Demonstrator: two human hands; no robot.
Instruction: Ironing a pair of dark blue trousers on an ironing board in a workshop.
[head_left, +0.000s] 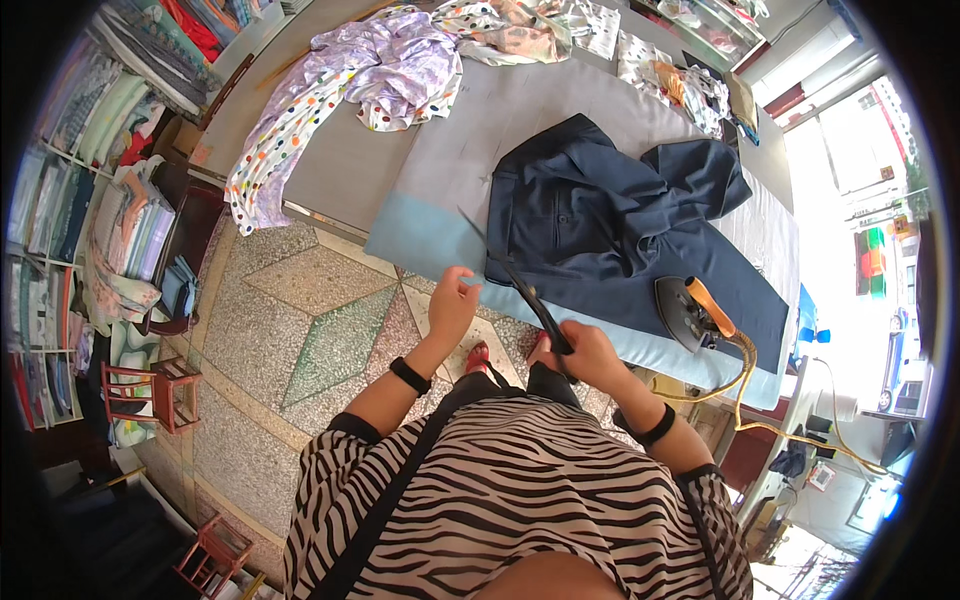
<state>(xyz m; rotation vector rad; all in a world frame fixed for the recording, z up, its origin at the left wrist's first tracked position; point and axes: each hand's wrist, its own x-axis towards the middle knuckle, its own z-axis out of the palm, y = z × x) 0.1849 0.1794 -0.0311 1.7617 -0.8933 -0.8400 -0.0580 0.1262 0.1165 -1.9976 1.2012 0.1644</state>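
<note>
My right hand (592, 351) grips the black handles of a pair of tailor's shears (534, 301). Their long narrow blades point up and left, past the waistband of dark navy trousers (577, 202). The trousers lie rumpled on the table, with a waistband and a buttoned pocket showing. My left hand (453, 300) is at the near table edge, left of the shears, its fingers loosely curled and apart with nothing visible in them. On one trouser leg rests an iron (686, 311) with a wooden handle, to the right of my right hand.
Under the trousers spreads a grey and pale blue cloth (420, 225). Polka-dot and lilac fabric (360, 82) hangs over the table's left edge. The iron's yellow cord (750, 375) runs right. Left are fabric shelves (56, 247) and small wooden stools (169, 395).
</note>
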